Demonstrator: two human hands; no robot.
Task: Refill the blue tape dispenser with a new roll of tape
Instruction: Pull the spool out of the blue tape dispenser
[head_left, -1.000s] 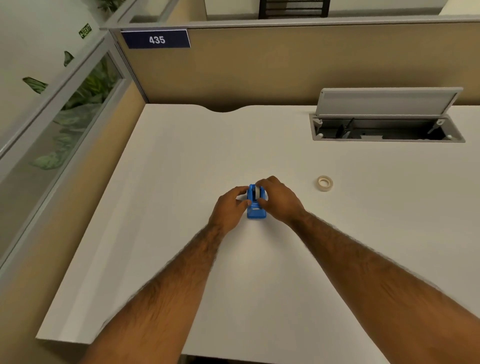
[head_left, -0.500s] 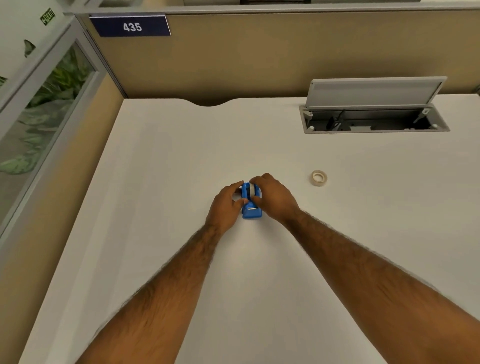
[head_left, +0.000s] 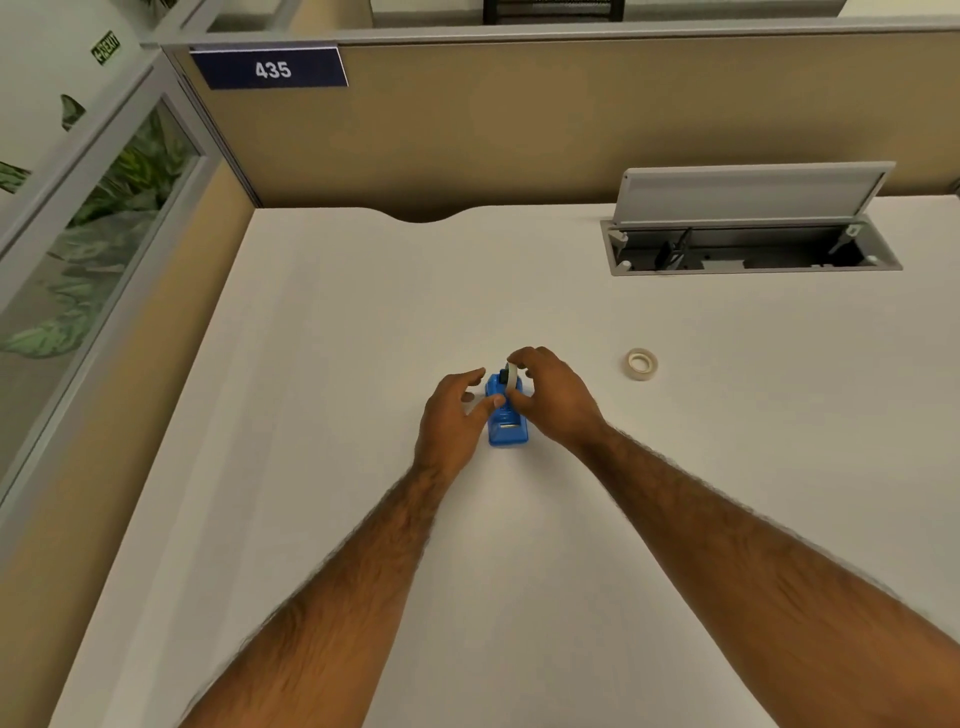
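The small blue tape dispenser (head_left: 506, 428) stands on the white desk (head_left: 363, 338) in the middle of the view, cutter end toward me. My left hand (head_left: 454, 415) steadies its left side, thumb against the body. My right hand (head_left: 553, 397) pinches a pale tape roll (head_left: 511, 375) on a dark hub, at the top of the dispenser's rear. A second cream tape roll (head_left: 642, 364) lies flat on the desk to the right, apart from both hands.
An open grey cable hatch (head_left: 753, 249) with a raised lid is sunk into the desk at the back right. Tan partition walls (head_left: 519, 130) close the back and left; a sign reads 435. A glass panel with plants is on the left.
My right hand has lifted the pale roll with its dark hub higher at the dispenser's top. My left fingers have spread slightly. The camera view shifted a little.
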